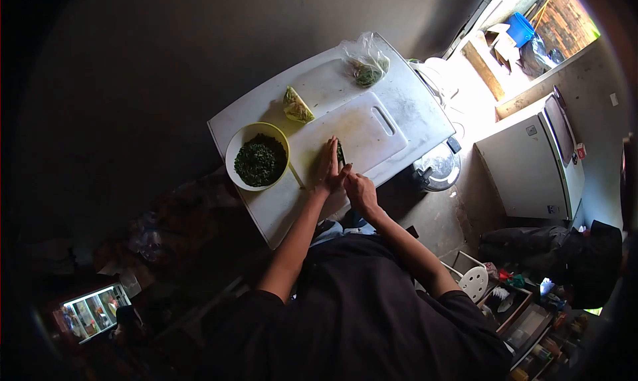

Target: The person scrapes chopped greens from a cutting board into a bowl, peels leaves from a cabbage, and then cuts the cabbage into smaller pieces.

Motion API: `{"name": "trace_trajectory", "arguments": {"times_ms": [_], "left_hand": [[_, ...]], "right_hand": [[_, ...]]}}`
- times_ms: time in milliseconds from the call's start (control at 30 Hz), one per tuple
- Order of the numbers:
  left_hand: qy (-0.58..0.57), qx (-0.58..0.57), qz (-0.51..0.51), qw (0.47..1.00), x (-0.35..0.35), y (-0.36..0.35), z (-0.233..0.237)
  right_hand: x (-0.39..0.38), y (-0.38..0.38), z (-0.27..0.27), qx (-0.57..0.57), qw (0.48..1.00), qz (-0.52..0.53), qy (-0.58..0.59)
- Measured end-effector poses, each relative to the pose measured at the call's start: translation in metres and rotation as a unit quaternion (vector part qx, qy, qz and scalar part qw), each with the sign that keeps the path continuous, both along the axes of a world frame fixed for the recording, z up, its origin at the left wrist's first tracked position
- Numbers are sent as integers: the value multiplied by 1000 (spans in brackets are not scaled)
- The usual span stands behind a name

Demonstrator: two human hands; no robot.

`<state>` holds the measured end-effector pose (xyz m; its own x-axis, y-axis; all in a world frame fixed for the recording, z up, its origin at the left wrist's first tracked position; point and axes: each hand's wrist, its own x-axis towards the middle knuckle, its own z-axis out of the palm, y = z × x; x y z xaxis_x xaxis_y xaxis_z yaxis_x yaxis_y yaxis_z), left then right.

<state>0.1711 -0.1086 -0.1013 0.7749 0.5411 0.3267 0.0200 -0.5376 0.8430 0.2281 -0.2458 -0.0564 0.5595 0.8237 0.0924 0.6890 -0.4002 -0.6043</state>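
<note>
My left hand (330, 170) lies on the near side of the white cutting board (372, 125), its fingers stretched out straight and together. Beside those fingers is a small strip of dark green leaves (339, 151). My right hand (361, 192) is closed at the board's near edge, close to my left thumb, around what looks like a knife (343, 160); only a narrow part of the blade shows and the handle is hidden. To the left stands a yellow-rimmed bowl (231, 164) holding finely chopped greens (261, 160). A yellow-green cabbage wedge (296, 106) sits behind the board.
A clear plastic bag (369, 59) with greens lies at the far end of the white table (269, 216). Right of the table is a metal pot with a lid (441, 168). A white refrigerator (525, 162) stands farther right, near a bright doorway with a blue bucket (520, 30).
</note>
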Motion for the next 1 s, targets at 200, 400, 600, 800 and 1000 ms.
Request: {"name": "trace_trajectory", "arguments": {"times_ms": [200, 400, 600, 800, 1000], "left_hand": [[100, -9, -55, 993, -6, 7, 12], [159, -19, -82, 984, -6, 13, 18], [143, -101, -101, 979, -12, 22, 42], [122, -128, -98, 979, -20, 25, 44], [17, -74, -73, 994, -32, 35, 96]], "right_hand": [[-14, 16, 5, 6, 992, 12, 127], [-19, 23, 3, 96, 974, -6, 204], [-21, 33, 11, 126, 978, -15, 165], [-28, 35, 22, 128, 980, -13, 153], [-35, 53, 71, 158, 973, -6, 166]]}}
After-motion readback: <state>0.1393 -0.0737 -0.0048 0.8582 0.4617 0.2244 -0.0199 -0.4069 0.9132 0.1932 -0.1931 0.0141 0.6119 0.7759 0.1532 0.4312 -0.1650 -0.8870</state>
